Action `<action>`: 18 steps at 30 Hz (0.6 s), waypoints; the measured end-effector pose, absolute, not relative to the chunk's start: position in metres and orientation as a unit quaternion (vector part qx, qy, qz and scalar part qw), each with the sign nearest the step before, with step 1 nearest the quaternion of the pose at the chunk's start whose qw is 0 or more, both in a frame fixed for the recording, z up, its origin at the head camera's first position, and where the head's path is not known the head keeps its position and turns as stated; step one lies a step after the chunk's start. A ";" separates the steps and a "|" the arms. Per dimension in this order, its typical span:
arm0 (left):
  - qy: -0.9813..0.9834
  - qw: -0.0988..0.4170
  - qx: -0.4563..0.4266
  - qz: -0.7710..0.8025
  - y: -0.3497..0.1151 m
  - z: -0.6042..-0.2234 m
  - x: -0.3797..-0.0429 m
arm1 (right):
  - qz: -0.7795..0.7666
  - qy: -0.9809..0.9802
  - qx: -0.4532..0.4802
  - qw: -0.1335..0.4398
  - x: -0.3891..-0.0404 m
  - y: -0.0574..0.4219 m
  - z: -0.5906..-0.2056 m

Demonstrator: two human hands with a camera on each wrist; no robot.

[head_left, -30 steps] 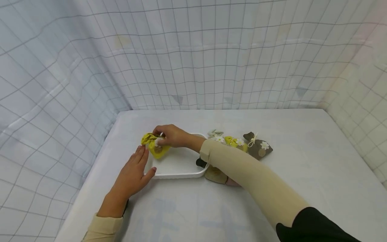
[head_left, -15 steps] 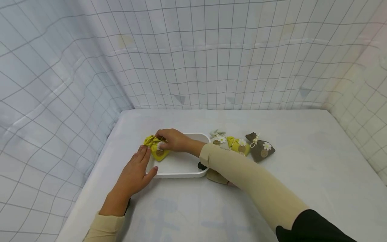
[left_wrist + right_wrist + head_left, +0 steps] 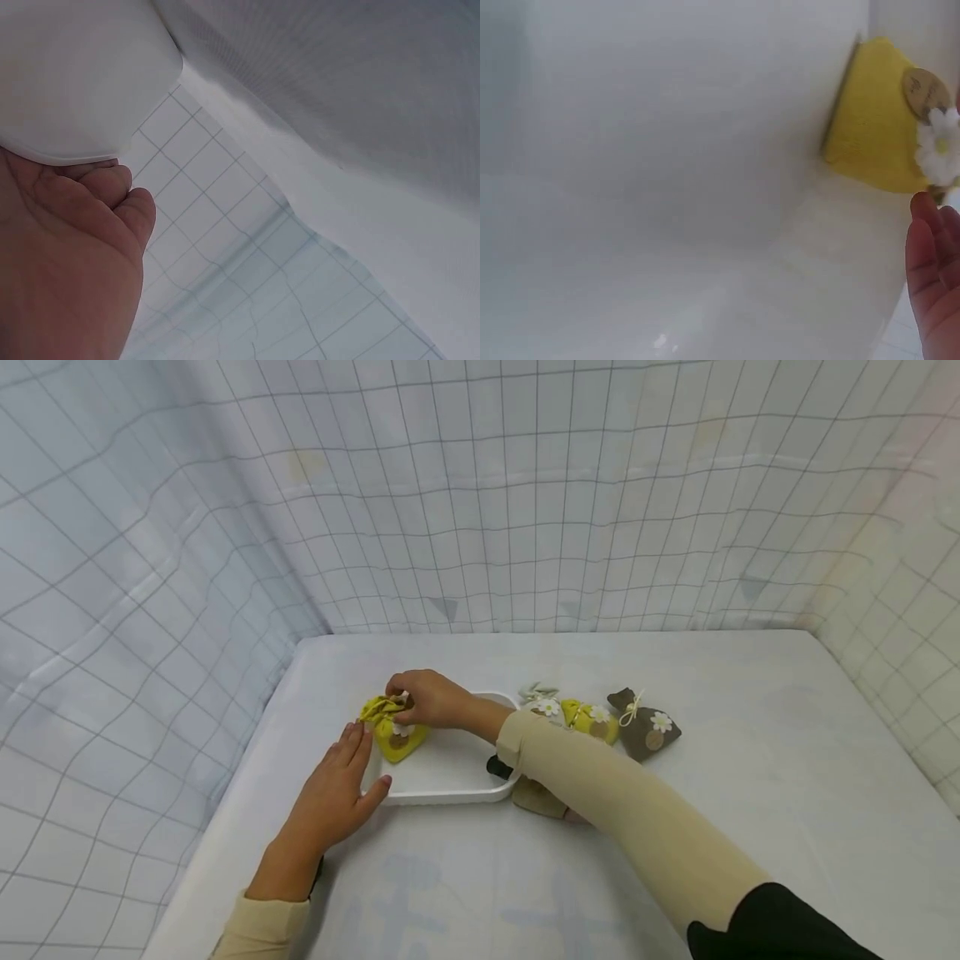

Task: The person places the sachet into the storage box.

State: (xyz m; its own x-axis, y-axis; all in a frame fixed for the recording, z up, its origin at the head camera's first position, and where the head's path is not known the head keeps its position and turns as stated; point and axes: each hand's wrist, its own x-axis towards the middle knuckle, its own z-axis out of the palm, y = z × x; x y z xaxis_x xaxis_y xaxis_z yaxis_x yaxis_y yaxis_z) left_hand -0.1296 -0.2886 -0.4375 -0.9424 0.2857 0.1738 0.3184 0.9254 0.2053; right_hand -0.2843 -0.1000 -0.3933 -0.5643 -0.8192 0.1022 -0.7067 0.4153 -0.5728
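Note:
A yellow drawstring pouch with a white flower and a round brown tag lies at the left end of a white tray. My right hand is over the pouch's gathered neck, fingertips close to the flower. In the right wrist view the fingers look fairly straight beside the flower; contact is hard to tell. My left hand rests along the tray's left end, fingers extended together and thumb spread towards the front rim. The left wrist view shows its fingertips touching the tray rim.
Right of the tray lie a grey-white pouch, another yellow pouch and a dark brown pouch. A beige pouch is partly hidden under my right sleeve. A grid-patterned curtain surrounds the white table.
My right hand has risen slightly from the yellow pouch, and more of its flower and tag shows. The pouch sits slightly lower in view. The left hand stays at the tray.

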 end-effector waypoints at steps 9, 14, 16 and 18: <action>-0.979 0.070 -0.152 -0.113 -0.287 -0.436 -0.129 | -0.330 0.838 -0.427 0.083 -0.286 -0.079 -0.363; -0.981 0.068 -0.148 -0.108 -0.287 -0.437 -0.129 | -0.342 0.831 -0.429 0.092 -0.287 -0.061 -0.348; -0.981 0.065 -0.146 -0.107 -0.287 -0.437 -0.130 | -0.334 0.831 -0.433 0.104 -0.287 -0.053 -0.344; -0.982 0.062 -0.144 -0.109 -0.287 -0.438 -0.129 | -0.326 0.831 -0.435 0.115 -0.287 -0.043 -0.343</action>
State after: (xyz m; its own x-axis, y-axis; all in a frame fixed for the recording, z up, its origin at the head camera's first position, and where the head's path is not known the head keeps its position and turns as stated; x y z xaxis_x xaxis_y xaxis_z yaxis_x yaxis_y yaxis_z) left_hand -0.1292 -0.2867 -0.4378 -0.9509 0.2690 0.1529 0.2959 0.9351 0.1952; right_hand -0.2866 -0.0434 -0.3426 -0.5946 -0.7987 0.0927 -0.6484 0.4081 -0.6427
